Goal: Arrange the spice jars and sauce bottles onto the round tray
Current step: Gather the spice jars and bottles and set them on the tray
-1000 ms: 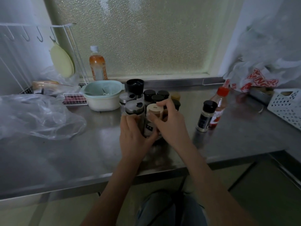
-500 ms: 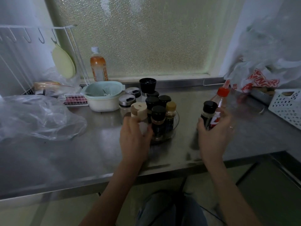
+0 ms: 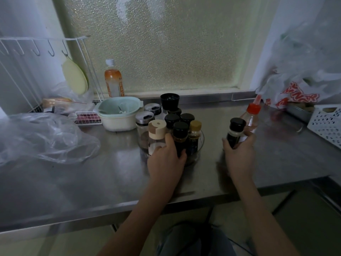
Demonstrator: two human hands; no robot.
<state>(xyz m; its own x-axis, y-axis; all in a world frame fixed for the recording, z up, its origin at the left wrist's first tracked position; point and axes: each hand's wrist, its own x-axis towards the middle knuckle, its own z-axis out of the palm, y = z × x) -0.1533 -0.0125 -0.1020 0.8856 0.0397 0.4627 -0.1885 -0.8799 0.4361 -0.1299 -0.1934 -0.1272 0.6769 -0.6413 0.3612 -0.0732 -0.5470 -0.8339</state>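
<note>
A clear round tray (image 3: 201,143) on the steel counter holds several jars: a beige-capped jar (image 3: 156,132), black-capped bottles (image 3: 180,133), a gold-capped bottle (image 3: 194,133), and silver-lidded glass jars (image 3: 144,121). My left hand (image 3: 166,159) rests against the tray's front, fingers touching the beige-capped jar and a black-capped bottle. To the right, off the tray, my right hand (image 3: 239,154) is closed around a black-capped spice jar (image 3: 235,132). A red-capped sauce bottle (image 3: 251,117) stands just behind it, touching my fingers.
A pale green bowl (image 3: 120,113) sits left of the tray, an orange drink bottle (image 3: 113,80) by the frosted window. Crumpled clear plastic (image 3: 42,137) lies at left, a white wire rack (image 3: 36,71) behind. A white basket (image 3: 326,122) and plastic bags (image 3: 299,89) are at right.
My right hand left the tray, moved right and closed on the black-capped spice jar. My left hand stayed at the tray's front and shifted slightly right.
</note>
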